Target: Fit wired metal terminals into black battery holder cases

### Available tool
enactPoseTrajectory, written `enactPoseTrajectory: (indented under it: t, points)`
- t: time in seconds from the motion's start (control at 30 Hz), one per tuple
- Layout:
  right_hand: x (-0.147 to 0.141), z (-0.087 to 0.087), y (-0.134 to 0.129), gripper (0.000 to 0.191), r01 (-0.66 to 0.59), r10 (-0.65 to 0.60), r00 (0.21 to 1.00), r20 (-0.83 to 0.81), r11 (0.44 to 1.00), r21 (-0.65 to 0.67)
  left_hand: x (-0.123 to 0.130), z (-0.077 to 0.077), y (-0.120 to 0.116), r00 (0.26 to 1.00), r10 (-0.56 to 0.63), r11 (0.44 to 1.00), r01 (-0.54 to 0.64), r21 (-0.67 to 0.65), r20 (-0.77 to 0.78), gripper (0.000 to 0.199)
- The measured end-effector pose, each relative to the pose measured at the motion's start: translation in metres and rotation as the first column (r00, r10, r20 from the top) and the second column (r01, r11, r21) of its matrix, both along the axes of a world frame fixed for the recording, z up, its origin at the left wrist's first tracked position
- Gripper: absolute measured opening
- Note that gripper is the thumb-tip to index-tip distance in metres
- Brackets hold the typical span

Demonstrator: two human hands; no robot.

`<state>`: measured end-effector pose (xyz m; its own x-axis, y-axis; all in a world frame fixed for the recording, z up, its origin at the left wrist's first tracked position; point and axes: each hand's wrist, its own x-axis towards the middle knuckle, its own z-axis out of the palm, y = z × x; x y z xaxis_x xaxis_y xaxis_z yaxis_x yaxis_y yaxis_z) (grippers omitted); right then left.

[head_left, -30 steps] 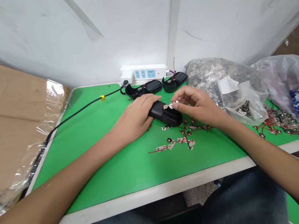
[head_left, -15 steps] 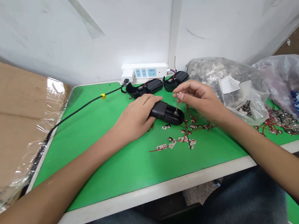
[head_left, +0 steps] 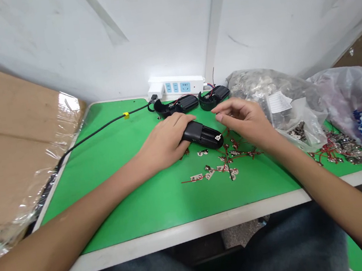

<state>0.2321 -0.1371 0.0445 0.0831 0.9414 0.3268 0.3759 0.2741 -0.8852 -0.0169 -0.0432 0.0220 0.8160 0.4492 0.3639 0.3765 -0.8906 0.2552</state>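
My left hand point(head_left: 165, 142) is wrapped over the back part of a black plastic housing point(head_left: 197, 134), pressing it on the green table. The housing's open slot faces up, and a small silvery metal contact point(head_left: 218, 138) shows at its right end. Above that end, my right hand point(head_left: 244, 117) pinches a tiny metal contact piece point(head_left: 217, 113) between thumb and forefinger; the fingers partly hide it. Loose metal contacts with red wires point(head_left: 233, 152) lie just below and right of the housing. Nearer me are flat contact plates point(head_left: 196, 177) and a black wire.
Two more black housings point(head_left: 187, 103) with wires lie behind, by a white power strip point(head_left: 177, 85). Clear bags of metal parts point(head_left: 254, 84) and a heap of wired contacts point(head_left: 340, 146) are at right. A black cable point(head_left: 102, 126) crosses the left side beside a plastic-wrapped carton point(head_left: 15, 132).
The metal contact at the housing's end has turned and now shows its pale flat face. The red wire that rose to my right fingers is no longer distinct. Both hands stay nearly in place.
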Motion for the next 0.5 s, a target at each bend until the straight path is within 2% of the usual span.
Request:
enactPoseTrajectory:
  t: [0.4,0.5]
  points:
    - [-0.0014,-0.0002,-0.0032,0.024,-0.009,0.01,1.0,0.008,0.997,-0.079,-0.0004,0.0001,-0.0005,0.999,0.037,0.999,-0.038,-0.023,-0.024,0.058]
    - [-0.0003,-0.0007,-0.0036,0.022,-0.009,0.014,0.997,0.07,0.998,-0.07,-0.0004,-0.0003,0.0001,0.999,0.042,0.999,-0.043,-0.027,-0.032,0.059]
